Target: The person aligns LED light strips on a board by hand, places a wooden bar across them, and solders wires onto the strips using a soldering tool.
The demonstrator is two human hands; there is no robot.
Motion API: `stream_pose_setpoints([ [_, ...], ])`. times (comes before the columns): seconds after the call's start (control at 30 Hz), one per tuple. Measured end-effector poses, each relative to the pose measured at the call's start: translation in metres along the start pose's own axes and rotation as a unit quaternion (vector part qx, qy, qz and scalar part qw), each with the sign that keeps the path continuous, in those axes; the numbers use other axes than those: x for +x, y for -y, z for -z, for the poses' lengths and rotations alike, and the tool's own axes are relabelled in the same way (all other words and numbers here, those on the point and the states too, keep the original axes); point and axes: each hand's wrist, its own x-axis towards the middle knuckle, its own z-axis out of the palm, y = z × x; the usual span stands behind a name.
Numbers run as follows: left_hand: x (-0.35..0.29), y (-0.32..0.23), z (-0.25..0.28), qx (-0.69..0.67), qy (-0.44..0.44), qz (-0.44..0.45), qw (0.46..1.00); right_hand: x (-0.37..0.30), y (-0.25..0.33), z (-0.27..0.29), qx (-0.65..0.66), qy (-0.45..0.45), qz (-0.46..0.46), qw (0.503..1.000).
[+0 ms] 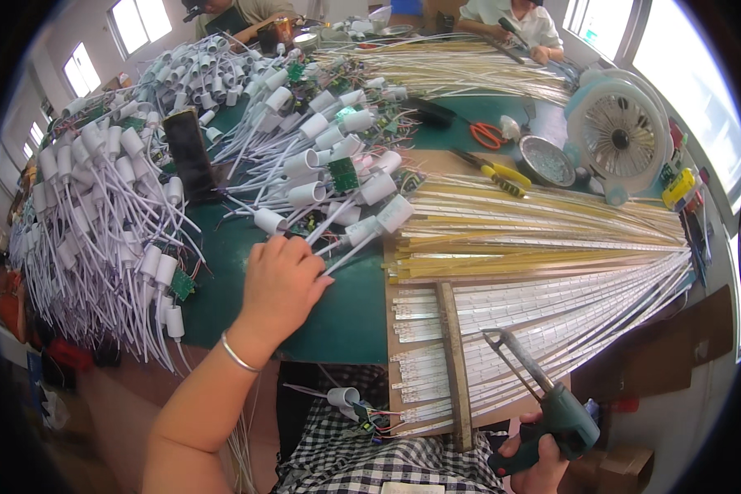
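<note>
My left hand (284, 278) reaches to the near edge of a pile of white cylindrical caps (306, 194) with white cables and small green circuit boards. Its fingers curl downward over the cables, and what they pinch is hidden beneath them. My right hand (543, 468), at the lower right, is wrapped round the handle of a dark green soldering gun (570, 418). The gun's metal tip points up and left over a fan of white LED strips (543, 317). A flat bar (451, 354) lies across these strips. By my lap, one cap (343, 398) has its wires at the strips' near end.
A larger bundle of caps and cables (99, 214) hangs off the table's left side. Beyond the strips are yellow-handled pliers (502, 175), red scissors (487, 135), a metal bowl (547, 161) and a white fan (619, 132). Two people sit at the far side.
</note>
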Motion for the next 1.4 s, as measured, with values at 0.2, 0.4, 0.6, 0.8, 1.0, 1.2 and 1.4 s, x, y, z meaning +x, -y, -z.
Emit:
stream_pose_setpoints([
  [0.2,0.055,0.013,0.009,-0.076,-0.148,0.014,0.986,-0.001,0.004,0.004,0.028,0.028,0.013,0.999],
  [0.4,0.128,0.022,0.001,-0.043,-0.172,-0.003,0.984,-0.002,0.007,0.0,0.021,0.014,0.013,1.0],
  [0.6,0.131,0.034,-0.005,-0.052,-0.059,-0.062,0.995,-0.001,0.01,-0.002,-0.02,-0.035,-0.016,0.999],
  [0.8,0.117,0.046,-0.033,-0.046,-0.164,-0.148,0.974,0.005,0.008,-0.004,-0.053,-0.038,0.014,0.998],
  [1.0,0.114,0.056,0.004,-0.275,-0.168,0.057,0.945,0.006,0.002,-0.01,-0.048,-0.065,0.02,0.997],
  [1.2,0.057,0.019,0.06,-0.355,0.084,-0.023,0.931,0.006,0.001,-0.009,-0.001,-0.014,0.009,1.0],
  [1.4,-0.01,-0.05,0.023,-0.395,0.202,-0.198,0.874,0.003,0.003,-0.01,-0.095,-0.026,-0.007,0.995],
])
